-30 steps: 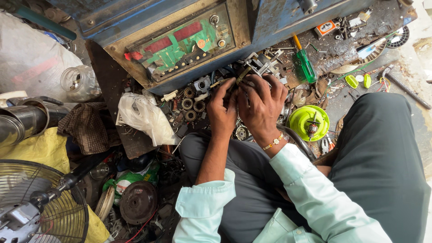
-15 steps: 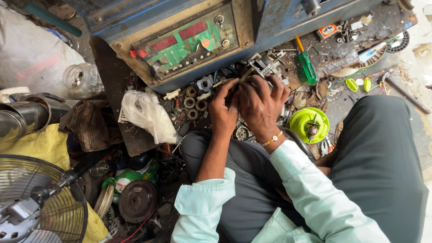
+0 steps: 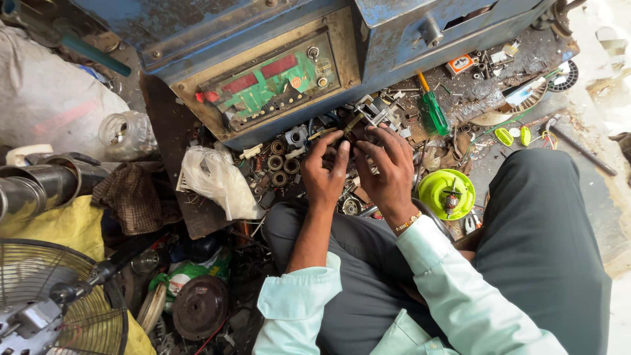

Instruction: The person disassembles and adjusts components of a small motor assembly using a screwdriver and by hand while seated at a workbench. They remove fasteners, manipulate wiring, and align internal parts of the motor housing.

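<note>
Your left hand and right hand meet above your lap, fingers curled together around a small dark metal part, mostly hidden by them. Just left of it lie round bearings and a white plastic bag; right, a lime-green lid. Farther off, a green-handled screwdriver lies by the blue machine

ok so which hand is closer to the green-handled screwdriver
Right. The right hand lies just below and left of the green-handled screwdriver, a short gap apart. The left hand is farther off, on the far side of the right hand.
</note>
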